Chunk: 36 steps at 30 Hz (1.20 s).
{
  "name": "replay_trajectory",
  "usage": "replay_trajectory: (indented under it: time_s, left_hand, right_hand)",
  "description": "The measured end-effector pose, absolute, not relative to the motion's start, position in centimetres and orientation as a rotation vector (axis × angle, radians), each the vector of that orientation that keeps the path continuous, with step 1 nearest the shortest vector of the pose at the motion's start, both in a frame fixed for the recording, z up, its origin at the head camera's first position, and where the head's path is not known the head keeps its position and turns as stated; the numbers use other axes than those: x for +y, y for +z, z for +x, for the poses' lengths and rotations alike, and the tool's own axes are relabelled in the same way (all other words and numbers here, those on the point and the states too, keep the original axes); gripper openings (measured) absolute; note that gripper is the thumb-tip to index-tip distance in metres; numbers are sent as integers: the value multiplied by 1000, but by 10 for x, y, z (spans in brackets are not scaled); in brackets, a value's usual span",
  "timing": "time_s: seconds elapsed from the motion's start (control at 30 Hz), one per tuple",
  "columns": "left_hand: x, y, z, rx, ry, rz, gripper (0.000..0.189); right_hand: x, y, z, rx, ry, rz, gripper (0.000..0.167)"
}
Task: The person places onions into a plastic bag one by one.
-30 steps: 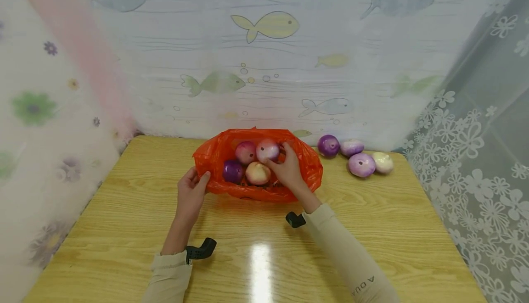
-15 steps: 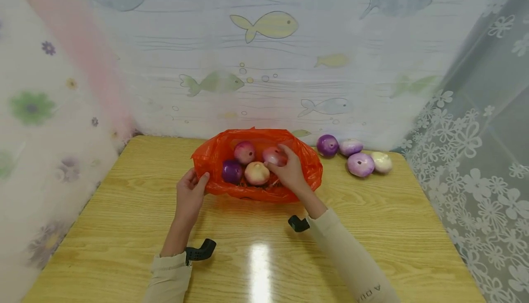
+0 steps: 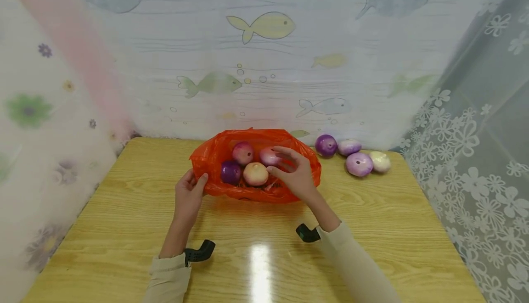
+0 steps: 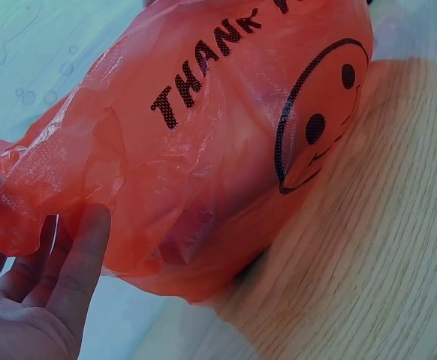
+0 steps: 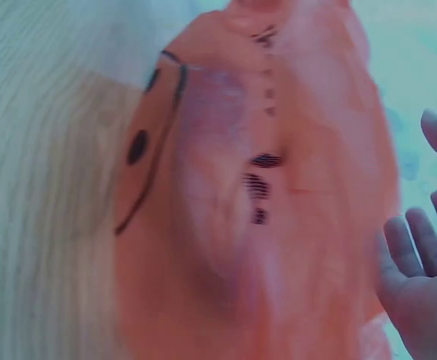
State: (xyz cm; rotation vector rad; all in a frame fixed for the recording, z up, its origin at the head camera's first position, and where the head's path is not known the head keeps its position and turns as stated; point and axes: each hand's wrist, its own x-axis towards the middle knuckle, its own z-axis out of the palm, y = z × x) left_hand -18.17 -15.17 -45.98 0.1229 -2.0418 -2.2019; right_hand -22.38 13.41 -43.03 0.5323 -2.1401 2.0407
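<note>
An orange-red plastic bag (image 3: pixel 212 144) lies with its mouth spread at the back of the table. Several onions sit inside: a dark purple onion (image 3: pixel 230 172), a reddish onion (image 3: pixel 243 153), a pale cream onion (image 3: pixel 255 174) and a pink-white onion (image 3: pixel 268 156). My left hand (image 3: pixel 190 195) pinches the bag's left rim between thumb and fingers; the left wrist view shows the film between them. Over the bag's right part is my right hand (image 3: pixel 296 174), fingers apart and holding nothing, just beside the pink-white onion. In the right wrist view, the bag hides that onion's position from the right hand (image 5: pixel 421 262).
To the right of the bag, near the table's back edge, sit a dark purple onion (image 3: pixel 326 146), two pale purple onions (image 3: pixel 359 164) and a whitish onion (image 3: pixel 379 162). The wooden table (image 3: pixel 248 229) meets a curtain with printed fish (image 3: pixel 272 25) behind.
My right hand has lowered the pink-white onion into the bag and let go, its fingers spreading and drawing slightly right. The left hand keeps its grip on the bag's rim.
</note>
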Motion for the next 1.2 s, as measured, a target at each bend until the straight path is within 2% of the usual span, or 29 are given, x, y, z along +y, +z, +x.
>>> replay_trajectory:
  time_s: [0.5,0.67,1.2]
  left_hand:
    - [-150,-458,-180,-2030,-2176,161,39]
    - [-150,-457,-180,-2018,-2175,165,37]
    - [-150,-457,-178,-1984,-2196,155,39]
  right_hand:
    - [184,-384,-199,-1919,2003,624,38]
    - [208,-378,-198,-1873,1959,556,38]
    - [281,-443,-220,-1763,1960,185,32]
